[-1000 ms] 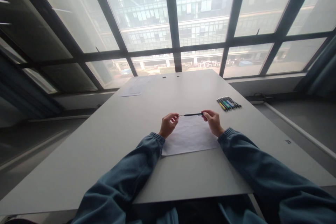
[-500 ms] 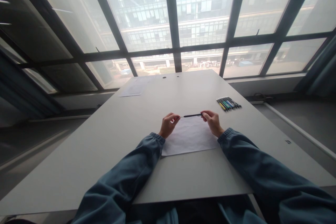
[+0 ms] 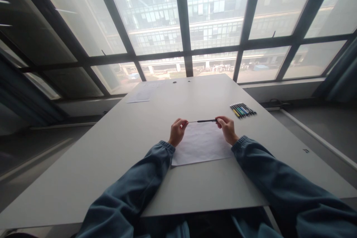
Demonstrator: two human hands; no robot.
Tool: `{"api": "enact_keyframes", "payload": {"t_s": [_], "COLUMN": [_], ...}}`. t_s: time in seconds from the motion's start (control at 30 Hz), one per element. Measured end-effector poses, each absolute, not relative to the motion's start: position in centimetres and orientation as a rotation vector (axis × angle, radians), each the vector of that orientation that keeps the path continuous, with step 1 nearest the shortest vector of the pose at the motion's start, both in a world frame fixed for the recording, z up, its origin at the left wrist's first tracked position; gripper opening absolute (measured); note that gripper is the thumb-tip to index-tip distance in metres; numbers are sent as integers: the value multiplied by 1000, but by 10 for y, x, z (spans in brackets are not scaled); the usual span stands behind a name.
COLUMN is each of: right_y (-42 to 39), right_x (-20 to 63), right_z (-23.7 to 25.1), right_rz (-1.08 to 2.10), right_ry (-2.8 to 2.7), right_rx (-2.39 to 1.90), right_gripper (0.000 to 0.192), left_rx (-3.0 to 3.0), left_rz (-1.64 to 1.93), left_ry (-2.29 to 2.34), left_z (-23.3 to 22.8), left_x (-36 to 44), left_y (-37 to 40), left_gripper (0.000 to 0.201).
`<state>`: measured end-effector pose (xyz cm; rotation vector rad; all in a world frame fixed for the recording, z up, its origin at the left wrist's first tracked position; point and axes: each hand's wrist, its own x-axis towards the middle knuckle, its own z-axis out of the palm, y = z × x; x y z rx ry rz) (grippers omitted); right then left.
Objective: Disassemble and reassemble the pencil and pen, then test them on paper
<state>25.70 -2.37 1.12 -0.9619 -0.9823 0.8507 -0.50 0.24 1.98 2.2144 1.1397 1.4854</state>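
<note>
Stretching from near edge to far windows (image 3: 214,7): a grey table (image 3: 111,148). Lying near centre on it: a white sheet of paper (image 3: 202,147); resting far left, another sheet (image 3: 141,95). Sitting far right, well apart from the hands: a row of pens (image 3: 242,110). Pinching the right end of a black pen (image 3: 205,121): right hand (image 3: 227,129). Gripping the thin left tip: left hand (image 3: 177,132). Hovering level just above the paper's far edge, spanning between both hands.

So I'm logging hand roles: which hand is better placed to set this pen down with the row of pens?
Right. The right hand grips the pen's thick end and lies nearer the row of pens; the left hand pinches the thin tip.
</note>
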Motion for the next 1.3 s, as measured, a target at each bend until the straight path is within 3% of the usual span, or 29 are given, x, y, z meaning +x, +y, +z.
{"api": "enact_keyframes", "payload": {"t_s": [0.6, 1.07, 1.3], "right_y": [-11, -15, -13], "right_x": [271, 266, 267], "right_z": [3, -2, -7], "right_rz": [757, 673, 561], "right_ry": [-879, -1420, -1570], "right_rx": [-972, -1180, -1232], "right_gripper": [22, 26, 15], "left_rx": [1952, 2032, 2101], "left_rz": [1654, 1568, 1480], "left_ry": [1265, 1191, 1133], "left_z": [6, 14, 14], "left_x": [-15, -8, -7], "left_y": [19, 10, 8], "left_gripper": [27, 30, 32]}}
